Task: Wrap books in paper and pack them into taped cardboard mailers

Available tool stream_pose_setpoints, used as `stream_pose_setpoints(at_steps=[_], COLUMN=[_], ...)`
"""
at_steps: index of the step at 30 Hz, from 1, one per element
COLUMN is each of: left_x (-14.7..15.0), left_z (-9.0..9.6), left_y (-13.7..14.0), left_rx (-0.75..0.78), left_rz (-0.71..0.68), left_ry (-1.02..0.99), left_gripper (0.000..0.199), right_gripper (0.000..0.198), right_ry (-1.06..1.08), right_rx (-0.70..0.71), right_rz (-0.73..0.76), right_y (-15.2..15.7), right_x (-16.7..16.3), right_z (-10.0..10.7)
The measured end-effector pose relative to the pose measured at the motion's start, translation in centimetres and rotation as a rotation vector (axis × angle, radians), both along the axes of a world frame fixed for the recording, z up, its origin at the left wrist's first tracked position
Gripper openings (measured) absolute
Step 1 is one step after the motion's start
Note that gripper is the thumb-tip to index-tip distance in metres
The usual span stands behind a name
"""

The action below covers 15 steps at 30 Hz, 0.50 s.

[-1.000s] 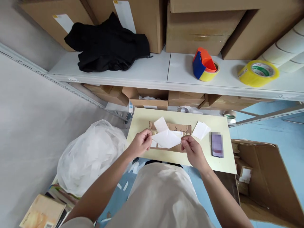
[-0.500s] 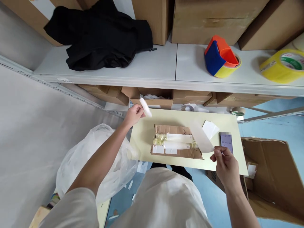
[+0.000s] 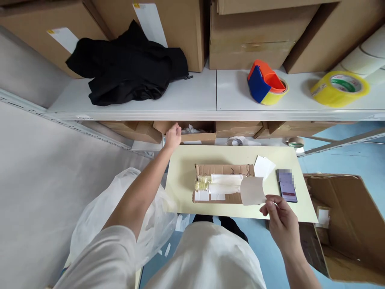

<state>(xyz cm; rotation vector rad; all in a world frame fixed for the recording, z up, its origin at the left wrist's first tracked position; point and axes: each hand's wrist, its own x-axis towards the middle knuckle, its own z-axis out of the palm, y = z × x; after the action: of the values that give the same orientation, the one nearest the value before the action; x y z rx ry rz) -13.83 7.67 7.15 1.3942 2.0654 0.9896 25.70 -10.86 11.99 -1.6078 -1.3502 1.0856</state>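
Over the near edge of an open cardboard box [image 3: 198, 137] below the shelf is my left hand [image 3: 173, 137], its fingers curled; whatever they may hold is hidden. Between thumb and fingers of my right hand [image 3: 281, 212], a slightly curved sheet of white paper [image 3: 252, 191] is pinched by its corner. The sheet hangs over the right end of a flat piece of cardboard [image 3: 222, 168] on the table. On that cardboard lie two white tubes [image 3: 226, 179] side by side, with clear yellowish wrapping [image 3: 203, 183] at their left end.
White cards [image 3: 264, 167] and a phone [image 3: 287, 186] lie on the table [image 3: 180, 200]. Above, the shelf [image 3: 192, 105] holds a black garment [image 3: 129, 74], a tape dispenser [image 3: 266, 84] and yellow tape [image 3: 339, 89]. A plastic bag [image 3: 120, 216] stands left, a large carton [image 3: 349, 224] right.
My left hand has moved forward to the open box, and the small white roll it held is out of sight. My right hand's sheet has swung lower. The view has tilted up slightly.
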Motion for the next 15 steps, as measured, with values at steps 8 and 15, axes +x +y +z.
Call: stream_pose_setpoints(at_steps=[8,15], left_x=[16.0,19.2], left_z=[7.6,7.9], left_y=[-17.6,-20.0], left_rx=[0.288,0.371], left_rz=[-0.64,-0.452], left_ry=[0.064,0.121], left_gripper=[0.035,0.011], right_gripper=[0.027,0.024], right_ry=[0.251,0.289], right_rx=[0.047,0.137], right_rz=[0.103,0.259], right_y=[1.0,0.6], right_x=[-3.7,-4.8], right_z=[2.3,3.1])
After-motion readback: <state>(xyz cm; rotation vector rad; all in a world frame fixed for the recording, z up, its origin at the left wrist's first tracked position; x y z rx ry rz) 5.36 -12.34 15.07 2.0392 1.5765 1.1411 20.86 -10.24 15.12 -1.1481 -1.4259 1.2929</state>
